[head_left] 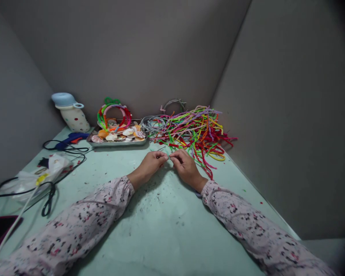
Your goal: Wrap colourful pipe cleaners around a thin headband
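Thumbs and forefingers of the bare left hand [153, 164] and the bare right hand [186, 166] are pinched together, nearly meeting at the frame's centre; a thin strand [169, 157], too small to be identified, is held between them. Multicoloured fuzzy stems [195, 128] are heaped just beyond, right of upper centre. Assorted seashells [112, 137] are contained in a shallow silver metal tray [119, 144], left of upper centre.

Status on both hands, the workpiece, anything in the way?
Left hand, right hand: pinched, fingertips nearly meeting. Thin piece at fingertips, mostly hidden. Pipe cleaners heaped just beyond; loose ends near right hand, might snag.
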The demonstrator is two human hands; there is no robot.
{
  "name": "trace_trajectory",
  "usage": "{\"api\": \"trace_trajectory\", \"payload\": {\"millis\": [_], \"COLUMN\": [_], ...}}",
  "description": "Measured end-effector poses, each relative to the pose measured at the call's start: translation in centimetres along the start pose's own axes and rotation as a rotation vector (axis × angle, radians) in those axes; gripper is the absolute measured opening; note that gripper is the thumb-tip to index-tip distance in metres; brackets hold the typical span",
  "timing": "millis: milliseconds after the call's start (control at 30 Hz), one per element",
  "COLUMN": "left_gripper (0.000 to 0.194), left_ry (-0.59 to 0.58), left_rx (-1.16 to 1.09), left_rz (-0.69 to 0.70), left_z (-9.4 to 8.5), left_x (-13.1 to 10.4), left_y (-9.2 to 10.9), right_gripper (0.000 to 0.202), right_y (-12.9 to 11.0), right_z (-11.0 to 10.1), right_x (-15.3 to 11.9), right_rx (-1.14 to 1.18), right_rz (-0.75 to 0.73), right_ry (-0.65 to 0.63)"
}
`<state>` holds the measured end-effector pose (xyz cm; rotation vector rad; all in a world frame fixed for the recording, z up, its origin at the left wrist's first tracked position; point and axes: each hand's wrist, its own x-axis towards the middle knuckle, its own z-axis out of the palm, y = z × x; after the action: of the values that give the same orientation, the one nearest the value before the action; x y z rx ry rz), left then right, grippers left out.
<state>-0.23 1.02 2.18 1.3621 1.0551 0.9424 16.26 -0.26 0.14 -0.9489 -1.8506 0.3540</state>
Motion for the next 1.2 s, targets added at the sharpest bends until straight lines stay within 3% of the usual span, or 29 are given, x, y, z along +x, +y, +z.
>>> {"api": "trace_trajectory", "payload": {"millis": [167, 600, 1200], "left_gripper": [0.024, 0.022, 0.012], "left_ry": [0.039, -0.017, 0.15], "left_rx": [0.036, 0.021, 0.394], "left_rz": [0.042, 0.086, 0.305], "left_z": [-0.05, -0.37, -0.21], "left_x": [-0.12, 0.11, -0.15], "left_y": [-0.03, -0.27, 0.06], "right_gripper": [0.009, 0.011, 0.017], "right_y": [-0.07, 0.13, 0.22], "right_z": [-0.02, 0.05, 0.06], "right_x": [-0.03, -0.14, -0.14], "right_rx": [0.0, 0.026, 0.026], "right_rz": [0.019, 0.1, 0.109], "right_ry": [0.003, 0.011, -0.021]}}
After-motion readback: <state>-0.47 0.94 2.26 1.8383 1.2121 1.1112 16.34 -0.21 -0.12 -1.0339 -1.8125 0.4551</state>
